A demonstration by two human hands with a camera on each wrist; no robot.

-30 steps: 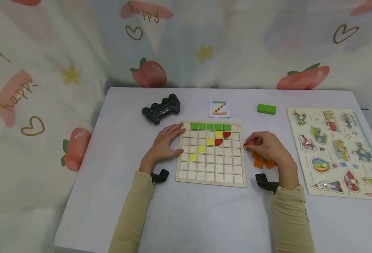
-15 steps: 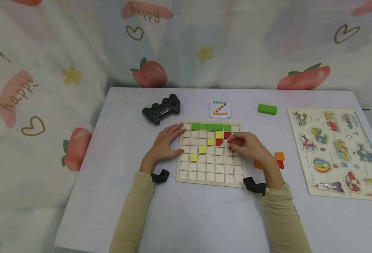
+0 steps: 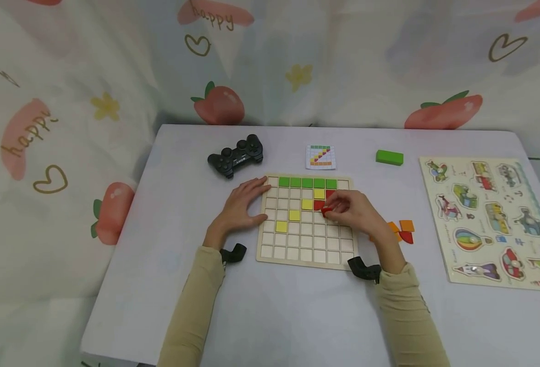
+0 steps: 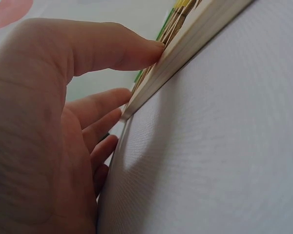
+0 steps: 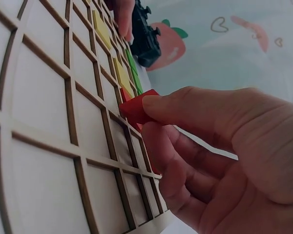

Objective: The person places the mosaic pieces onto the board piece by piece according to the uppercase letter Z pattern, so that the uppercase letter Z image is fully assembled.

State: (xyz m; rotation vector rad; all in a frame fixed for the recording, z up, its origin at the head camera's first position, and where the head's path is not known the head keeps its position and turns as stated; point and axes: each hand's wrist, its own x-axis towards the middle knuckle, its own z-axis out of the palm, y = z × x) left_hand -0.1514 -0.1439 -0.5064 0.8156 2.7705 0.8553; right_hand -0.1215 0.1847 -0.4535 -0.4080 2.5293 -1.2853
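Note:
A wooden grid board lies on the white table. Five-across is avoided by its top row of several green square tiles; yellow tiles step diagonally below, with red tiles beside the upper ones. My right hand pinches a red tile between thumb and index finger, just over the board near the lower placed red tile. Along the board's left edge rests my left hand, fingers spread and thumb touching the rim, as the left wrist view also shows.
Orange tiles and a red quarter-round tile lie right of the board. Behind it are a black game controller, a small pattern card and a green block. A picture puzzle board lies at the far right.
My right hand has carried the red tile leftward from beside the loose tiles to over the board. My left hand has stayed at the board's left edge.

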